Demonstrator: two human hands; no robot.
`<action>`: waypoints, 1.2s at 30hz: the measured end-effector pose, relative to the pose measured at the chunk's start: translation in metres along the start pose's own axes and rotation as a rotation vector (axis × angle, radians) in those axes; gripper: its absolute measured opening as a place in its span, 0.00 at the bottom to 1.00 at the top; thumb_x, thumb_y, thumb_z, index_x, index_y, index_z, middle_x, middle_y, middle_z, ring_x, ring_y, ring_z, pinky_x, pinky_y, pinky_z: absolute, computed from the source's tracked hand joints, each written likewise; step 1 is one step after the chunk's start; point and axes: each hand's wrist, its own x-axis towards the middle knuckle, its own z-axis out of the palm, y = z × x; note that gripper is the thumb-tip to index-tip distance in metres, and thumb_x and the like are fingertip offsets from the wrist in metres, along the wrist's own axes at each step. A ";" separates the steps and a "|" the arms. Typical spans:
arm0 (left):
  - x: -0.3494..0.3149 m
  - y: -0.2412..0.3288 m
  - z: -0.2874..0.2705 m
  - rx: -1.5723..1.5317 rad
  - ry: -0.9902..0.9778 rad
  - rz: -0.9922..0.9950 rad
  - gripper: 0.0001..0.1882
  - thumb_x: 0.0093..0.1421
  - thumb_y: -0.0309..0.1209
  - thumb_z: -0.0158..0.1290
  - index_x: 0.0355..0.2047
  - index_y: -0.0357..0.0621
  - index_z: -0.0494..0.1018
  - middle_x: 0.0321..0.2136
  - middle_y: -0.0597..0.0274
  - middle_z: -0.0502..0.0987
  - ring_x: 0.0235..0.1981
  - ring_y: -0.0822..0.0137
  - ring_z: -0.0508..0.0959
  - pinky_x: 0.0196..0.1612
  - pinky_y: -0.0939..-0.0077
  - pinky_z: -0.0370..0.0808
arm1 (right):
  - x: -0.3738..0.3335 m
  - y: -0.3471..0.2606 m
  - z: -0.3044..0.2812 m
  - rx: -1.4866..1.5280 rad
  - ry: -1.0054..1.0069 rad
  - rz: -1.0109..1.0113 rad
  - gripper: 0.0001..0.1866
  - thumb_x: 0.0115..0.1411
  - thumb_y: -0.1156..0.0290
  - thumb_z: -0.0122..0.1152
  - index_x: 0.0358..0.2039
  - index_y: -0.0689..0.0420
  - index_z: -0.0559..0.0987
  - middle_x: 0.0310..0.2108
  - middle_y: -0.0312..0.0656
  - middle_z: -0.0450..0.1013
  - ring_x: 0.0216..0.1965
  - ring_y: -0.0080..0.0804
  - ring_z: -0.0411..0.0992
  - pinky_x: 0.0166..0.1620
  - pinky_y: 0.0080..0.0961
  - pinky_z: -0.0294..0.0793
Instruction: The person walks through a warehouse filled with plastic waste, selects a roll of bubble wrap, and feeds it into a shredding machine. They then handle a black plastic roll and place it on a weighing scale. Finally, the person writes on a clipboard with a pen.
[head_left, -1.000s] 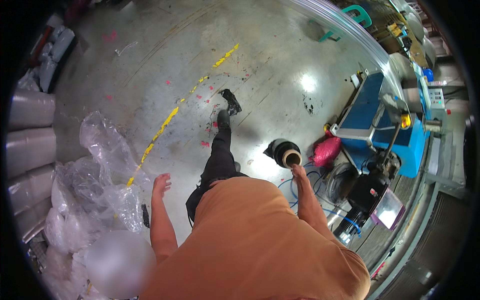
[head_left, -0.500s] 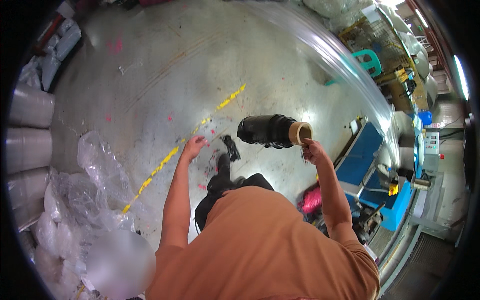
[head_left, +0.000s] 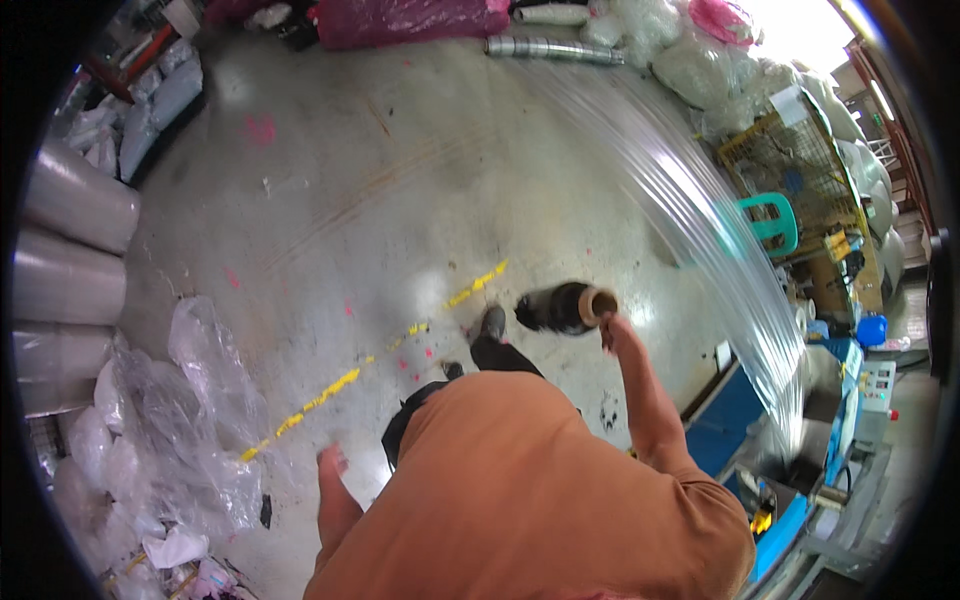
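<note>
My right hand (head_left: 611,332) grips the end of the cardboard core of a roll of black plastic film (head_left: 562,308). The roll hangs tilted in front of me, to the right of my dark shoe (head_left: 493,323), its wrapped end pointing left. Low at my left side is my left hand (head_left: 333,459), slightly blurred, with loose fingers and nothing seen in it. Beneath it lies the grey floor (head_left: 330,220).
Clear plastic film (head_left: 680,180) stretches down to a blue machine (head_left: 735,410) on the right. A green plastic chair (head_left: 770,225) stands behind it. Crumpled clear plastic (head_left: 205,400) and large wrapped rolls (head_left: 75,280) line the left. A pink bundle (head_left: 410,20) lies at the far end.
The view has shifted forward over the floor, and my foot has stepped ahead. My left hand has swung back and down to my side. The black roll stays in my right hand, now lower.
</note>
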 end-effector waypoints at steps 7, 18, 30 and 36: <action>-0.085 0.078 0.132 0.015 -0.154 0.038 0.29 0.63 0.48 0.54 0.60 0.50 0.65 0.55 0.53 0.71 0.49 0.49 0.74 0.48 0.55 0.73 | 0.099 -0.029 -0.021 0.138 0.212 0.291 0.18 0.61 0.62 0.49 0.14 0.45 0.62 0.10 0.32 0.51 0.08 0.33 0.49 0.15 0.34 0.49; -0.028 0.412 0.289 0.374 -0.201 0.099 0.26 0.63 0.43 0.52 0.59 0.50 0.67 0.53 0.56 0.74 0.44 0.53 0.77 0.47 0.56 0.74 | 0.193 -0.294 -0.054 0.495 0.122 -0.318 0.13 0.64 0.62 0.53 0.25 0.53 0.77 0.15 0.31 0.64 0.14 0.23 0.62 0.19 0.24 0.62; -0.014 0.864 0.560 0.397 -0.439 0.517 0.28 0.62 0.45 0.57 0.57 0.42 0.67 0.53 0.53 0.73 0.53 0.51 0.73 0.54 0.54 0.71 | 0.240 -0.240 0.050 0.125 0.137 0.123 0.07 0.54 0.67 0.58 0.24 0.55 0.80 0.17 0.39 0.73 0.14 0.30 0.70 0.17 0.30 0.66; -0.018 0.936 0.686 0.626 -0.522 0.486 0.27 0.62 0.44 0.58 0.56 0.43 0.69 0.50 0.58 0.76 0.46 0.56 0.76 0.48 0.56 0.74 | 0.254 -0.160 0.137 0.157 0.239 0.363 0.09 0.46 0.69 0.69 0.23 0.61 0.79 0.22 0.43 0.74 0.17 0.31 0.69 0.19 0.32 0.66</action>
